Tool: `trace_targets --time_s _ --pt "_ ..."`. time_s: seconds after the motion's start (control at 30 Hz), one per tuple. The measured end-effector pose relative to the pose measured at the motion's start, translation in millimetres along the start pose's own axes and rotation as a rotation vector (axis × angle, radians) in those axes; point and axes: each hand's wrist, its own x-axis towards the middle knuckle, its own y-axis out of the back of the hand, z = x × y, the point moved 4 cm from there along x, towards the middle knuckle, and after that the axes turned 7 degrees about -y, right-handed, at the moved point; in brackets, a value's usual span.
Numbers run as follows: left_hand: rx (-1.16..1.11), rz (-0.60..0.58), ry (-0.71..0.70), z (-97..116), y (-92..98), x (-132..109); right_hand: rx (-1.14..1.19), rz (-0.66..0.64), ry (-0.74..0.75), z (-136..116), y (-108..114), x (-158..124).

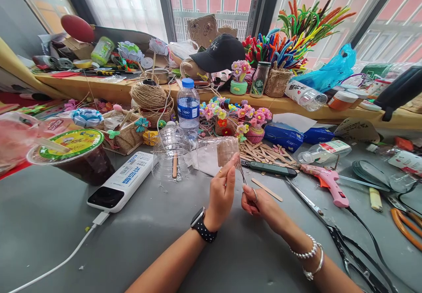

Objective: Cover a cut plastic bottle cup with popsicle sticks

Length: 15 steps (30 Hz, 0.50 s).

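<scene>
My left hand, with a watch on its wrist, is closed on the rim of a clear plastic bottle section lying on its side, with a brown patch showing through it. My right hand has its fingers in the ring of small scissors, whose blades stand at the section's right-hand rim. Whether the blades are parted is hard to make out. To the left stands a cut clear bottle top, with a wooden craft stick seen through it.
Right of my hands lie a green utility knife, large black-handled scissors and a pink glue gun. At left are a white power bank and a lidded drink cup. Behind stand a water bottle and craft sticks.
</scene>
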Motion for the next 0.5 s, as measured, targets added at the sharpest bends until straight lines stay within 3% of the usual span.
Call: trace_targets --time_s 0.5 --pt "0.028 0.022 0.009 1.1 1.3 0.5 -0.042 0.037 0.047 0.2 -1.5 0.3"
